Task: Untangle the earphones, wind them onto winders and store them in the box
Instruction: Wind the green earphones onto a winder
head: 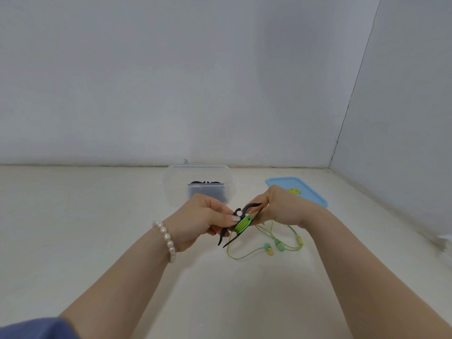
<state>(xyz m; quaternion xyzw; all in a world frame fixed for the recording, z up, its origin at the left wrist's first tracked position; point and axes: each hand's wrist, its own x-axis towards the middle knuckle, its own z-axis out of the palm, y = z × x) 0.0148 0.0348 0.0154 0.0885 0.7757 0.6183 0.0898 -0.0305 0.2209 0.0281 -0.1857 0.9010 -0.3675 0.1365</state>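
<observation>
A black winder (241, 212) with curved arms sits between my two hands above the table, with green earphone cable (242, 224) wound round its middle. My left hand (204, 218) pinches the winder from the left, thumb on the wound cable. My right hand (281, 207) grips the winder's right side with curled fingers. The loose end of the green cable trails down onto the table, where the two earbuds (274, 248) and a plug (299, 241) lie. Behind my hands stands the clear plastic box (198, 172), with a dark winder (205, 183) inside it.
The box's blue lid (310, 192) lies flat on the white table (97, 216) to the right of the box. Grey walls close off the back and the right side. A pearl bracelet circles my left wrist.
</observation>
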